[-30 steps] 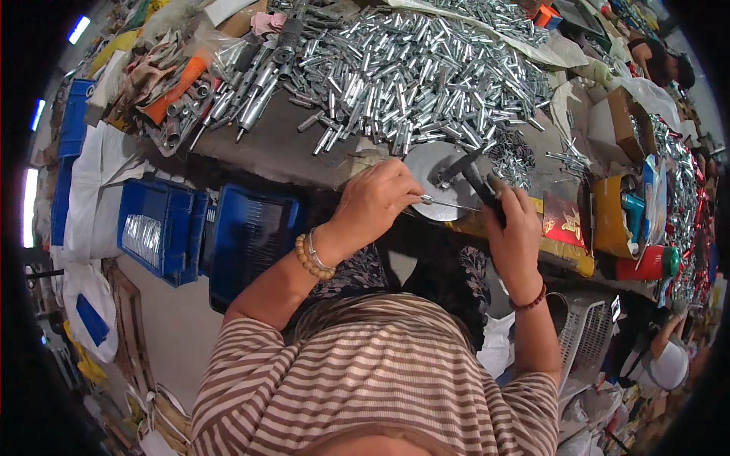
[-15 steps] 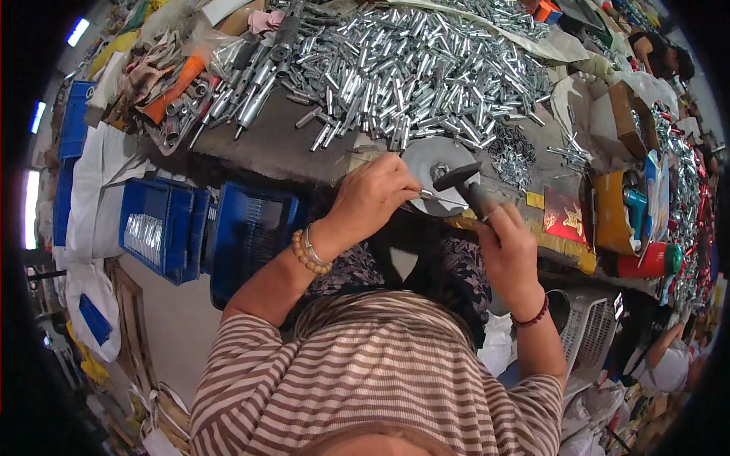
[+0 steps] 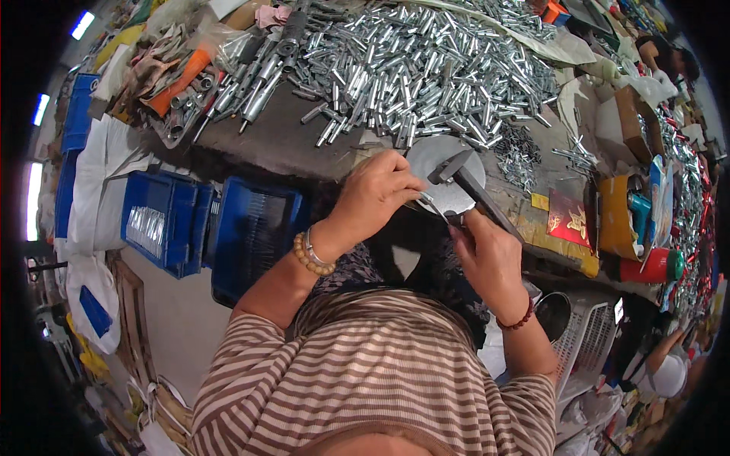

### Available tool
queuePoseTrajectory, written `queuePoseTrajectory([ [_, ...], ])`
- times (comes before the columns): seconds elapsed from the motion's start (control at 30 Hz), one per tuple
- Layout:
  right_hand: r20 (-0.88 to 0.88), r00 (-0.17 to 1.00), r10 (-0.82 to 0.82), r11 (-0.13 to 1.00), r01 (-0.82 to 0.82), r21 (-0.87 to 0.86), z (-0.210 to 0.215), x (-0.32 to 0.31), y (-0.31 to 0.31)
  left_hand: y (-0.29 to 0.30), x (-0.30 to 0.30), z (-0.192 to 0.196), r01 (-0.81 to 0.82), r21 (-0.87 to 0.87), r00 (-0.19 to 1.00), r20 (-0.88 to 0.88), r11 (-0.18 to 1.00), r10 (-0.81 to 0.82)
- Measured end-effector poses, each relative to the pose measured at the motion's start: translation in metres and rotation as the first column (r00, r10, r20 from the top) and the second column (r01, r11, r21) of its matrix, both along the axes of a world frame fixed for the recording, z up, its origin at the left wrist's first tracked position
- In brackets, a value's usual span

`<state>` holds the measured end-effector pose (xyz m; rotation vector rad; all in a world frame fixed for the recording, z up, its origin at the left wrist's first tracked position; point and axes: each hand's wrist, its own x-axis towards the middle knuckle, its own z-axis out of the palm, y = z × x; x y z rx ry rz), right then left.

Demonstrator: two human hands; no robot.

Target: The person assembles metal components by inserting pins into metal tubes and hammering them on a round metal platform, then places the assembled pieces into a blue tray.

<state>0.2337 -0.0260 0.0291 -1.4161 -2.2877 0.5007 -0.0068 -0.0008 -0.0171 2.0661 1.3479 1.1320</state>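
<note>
Sitting at a cluttered workbench [image 3: 266, 144], with blue bins [image 3: 182, 228] standing just beside it at the far left, one of them seeming to carry small shiny parts, though too small for telling exactly. Further along, lying on the bench top, a big heap of silver metal tubes [image 3: 426, 68], looking like stock waiting for its turn, so much of the work judged as remaining. Pinching with the left hand [image 3: 376, 197], fingers closed, a thin small metal piece [image 3: 430, 204] whose kind cannot be told, and pressing it down at the near edge of a round grey metal disc [image 3: 445, 171] serving as an anvil. Gripping with the right hand [image 3: 487, 254], closed around the handle, a dark hammer [image 3: 464, 182], its head hovering just above the disc and near the pinched piece. Judging from this, being in the middle of one single piece, no pile of finished pieces clearly showing. At the right, lying small loose screws [image 3: 517, 156], a red packet [image 3: 569, 219], and a white basket [image 3: 593, 342] below the bench.
</note>
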Motion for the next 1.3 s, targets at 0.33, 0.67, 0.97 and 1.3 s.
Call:
queuePoseTrajectory([
  [0.33, -0.465, 0.812, -0.353, 0.694, -0.106, -0.712, -0.018, -0.014, -0.020, -0.050, 0.037, -0.002, -0.036, -0.525, 0.785, 0.512, 0.850, 0.349],
  [0.67, -0.465, 0.847, -0.258, 0.719, -0.154, -0.678, -0.026, -0.041, -0.034, -0.057, 0.023, -0.002, 0.131, -0.536, 0.538, 0.745, 0.834, 0.394],
  [0.97, -0.614, 0.697, -0.371, 0.845, -0.022, -0.535, -0.028, -0.009, 0.006, -0.090, -0.102, -0.062, -0.429, -0.577, 0.332, 0.615, 0.695, 0.715],
  [1.3, -0.629, 0.632, -0.452, 0.805, -0.016, -0.594, -0.044, -0.002, 0.011, -0.110, -0.241, -0.273, -0.504, -0.812, -0.056, 0.371, 0.294, 0.927],
])
